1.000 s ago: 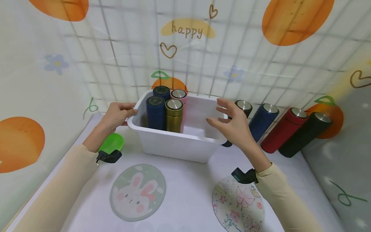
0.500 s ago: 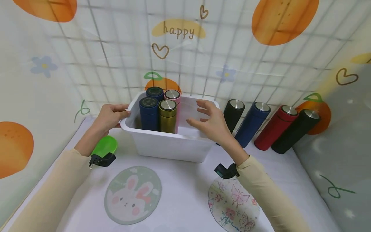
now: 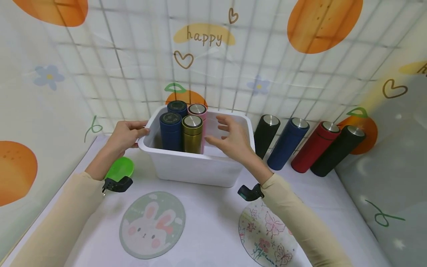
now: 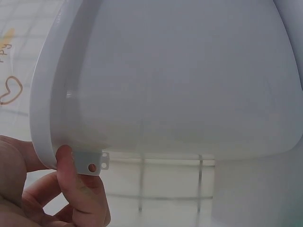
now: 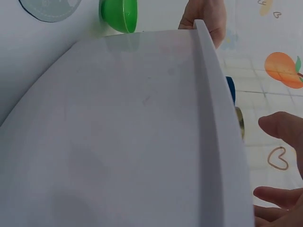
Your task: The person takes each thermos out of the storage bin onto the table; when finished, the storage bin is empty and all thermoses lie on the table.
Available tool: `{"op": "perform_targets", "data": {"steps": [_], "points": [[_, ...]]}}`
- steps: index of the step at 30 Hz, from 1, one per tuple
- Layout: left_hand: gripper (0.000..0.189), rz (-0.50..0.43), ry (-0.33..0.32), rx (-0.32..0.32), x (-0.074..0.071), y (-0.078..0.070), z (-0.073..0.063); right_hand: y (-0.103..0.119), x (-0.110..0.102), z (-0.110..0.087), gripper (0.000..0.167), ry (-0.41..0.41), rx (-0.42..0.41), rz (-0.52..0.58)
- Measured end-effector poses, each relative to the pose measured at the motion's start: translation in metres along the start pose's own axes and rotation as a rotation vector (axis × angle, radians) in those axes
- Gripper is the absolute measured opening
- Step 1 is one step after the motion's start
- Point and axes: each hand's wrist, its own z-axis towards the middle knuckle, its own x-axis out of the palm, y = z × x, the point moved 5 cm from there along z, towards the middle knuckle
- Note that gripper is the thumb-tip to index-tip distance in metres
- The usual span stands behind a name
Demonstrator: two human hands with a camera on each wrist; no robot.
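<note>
A white plastic bin [image 3: 197,168] holds upright thermos bottles at its left end: two blue ones, the nearer blue thermos [image 3: 171,133] beside a gold thermos [image 3: 192,135], and a pink thermos [image 3: 197,109] behind the gold. My left hand [image 3: 122,135] grips the bin's left rim; the left wrist view shows the thumb and fingers [image 4: 83,189] pinching it at a corner. Over the bin's right half hovers my right hand [image 3: 235,141], fingers apart and bent a little, holding nothing. Its thumb points at the pink and gold bottles; whether it touches them I cannot tell.
Right of the bin, a black thermos [image 3: 267,133], a blue thermos [image 3: 288,142], a red thermos [image 3: 315,148] and a dark green-black thermos [image 3: 338,150] lean against the grid wall. A green bowl [image 3: 121,168], rabbit mat [image 3: 152,225] and butterfly mat [image 3: 263,237] lie on the table.
My right hand has moved left from the bin's right rim to above its inside, closer to the gold and pink bottles. The left hand keeps its grip on the rim; the view shifted slightly.
</note>
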Motion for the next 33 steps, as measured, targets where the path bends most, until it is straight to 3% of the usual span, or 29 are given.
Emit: {"op": "perform_targets", "data": {"steps": [18, 33], "points": [[0.049, 0.002, 0.000, 0.001, -0.001, -0.001, -0.001, 0.010, 0.033, 0.018, 0.073, -0.004, 0.017, -0.066], [0.049, -0.008, 0.001, 0.002, 0.000, -0.002, -0.001, 0.011, 0.043, 0.028, 0.068, -0.061, 0.022, -0.116]]}}
